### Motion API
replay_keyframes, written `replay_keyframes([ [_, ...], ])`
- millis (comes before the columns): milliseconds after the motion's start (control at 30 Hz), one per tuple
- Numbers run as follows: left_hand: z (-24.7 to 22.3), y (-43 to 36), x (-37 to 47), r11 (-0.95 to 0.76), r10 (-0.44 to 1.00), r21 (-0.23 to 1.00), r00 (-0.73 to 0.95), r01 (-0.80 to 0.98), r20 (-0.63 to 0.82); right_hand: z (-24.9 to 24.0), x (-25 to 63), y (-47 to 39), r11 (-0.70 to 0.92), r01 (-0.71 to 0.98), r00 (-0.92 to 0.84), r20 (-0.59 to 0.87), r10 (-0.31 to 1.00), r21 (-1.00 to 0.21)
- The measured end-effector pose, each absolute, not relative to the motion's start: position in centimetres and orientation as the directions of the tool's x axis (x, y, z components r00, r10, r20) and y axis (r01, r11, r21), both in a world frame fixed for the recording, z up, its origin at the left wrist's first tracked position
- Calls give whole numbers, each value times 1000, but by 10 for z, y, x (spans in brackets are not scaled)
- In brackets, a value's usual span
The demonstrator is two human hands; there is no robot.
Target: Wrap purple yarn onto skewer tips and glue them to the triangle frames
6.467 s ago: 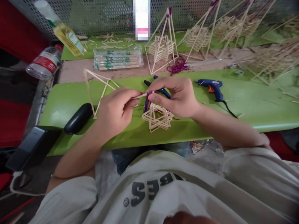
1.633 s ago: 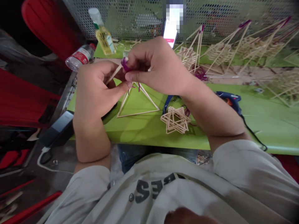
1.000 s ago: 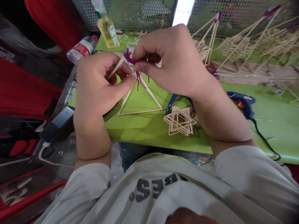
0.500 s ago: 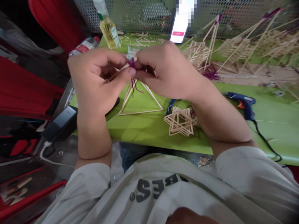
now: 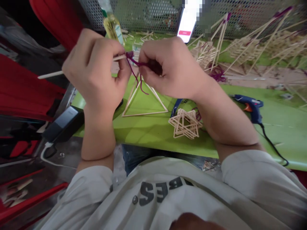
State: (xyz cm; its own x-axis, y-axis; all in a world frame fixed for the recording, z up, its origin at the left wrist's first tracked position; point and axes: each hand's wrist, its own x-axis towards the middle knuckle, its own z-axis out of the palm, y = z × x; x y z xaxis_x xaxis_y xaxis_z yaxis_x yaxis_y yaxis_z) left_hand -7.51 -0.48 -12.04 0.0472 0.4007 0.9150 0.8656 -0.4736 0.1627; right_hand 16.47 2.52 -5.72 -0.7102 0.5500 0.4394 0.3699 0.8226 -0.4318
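My left hand (image 5: 100,67) is closed on a thin wooden stick (image 5: 50,74), whose far end sticks out to the left behind the hand. Purple yarn (image 5: 129,55) is wound round the stick's near end. My right hand (image 5: 165,65) pinches a strand of that yarn, which runs taut between the two hands. Two loose yarn tails dangle below. Under the hands, a triangular frame of sticks (image 5: 145,114) stands on the green table; its top is partly hidden. A star-shaped stack of sticks (image 5: 185,124) lies near my right forearm.
A blue glue gun (image 5: 249,103) with a black cord lies at right. Stick models (image 5: 247,48) and a purple yarn bundle (image 5: 217,74) sit at the back right. A lit phone (image 5: 187,25) and a bottle of yellow liquid (image 5: 112,27) stand behind my hands.
My left hand has moved left and up and turned, so the stick now shows to its left. The hands have drawn apart, with the yarn stretched between them.
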Motion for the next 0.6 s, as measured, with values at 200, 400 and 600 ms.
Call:
replay_keyframes([
  [200,-106,-35,-65,-371,543,221,18,902,840,-62,162,29,821,380,-706,440,554,-425],
  [400,-116,-19,-75,-408,391,71,104,910,914,-62,162,28,822,402,-714,424,557,-403],
  [600,-127,13,-78,-455,555,169,130,874,822,-62,169,34,810,385,-737,381,558,-443],
])
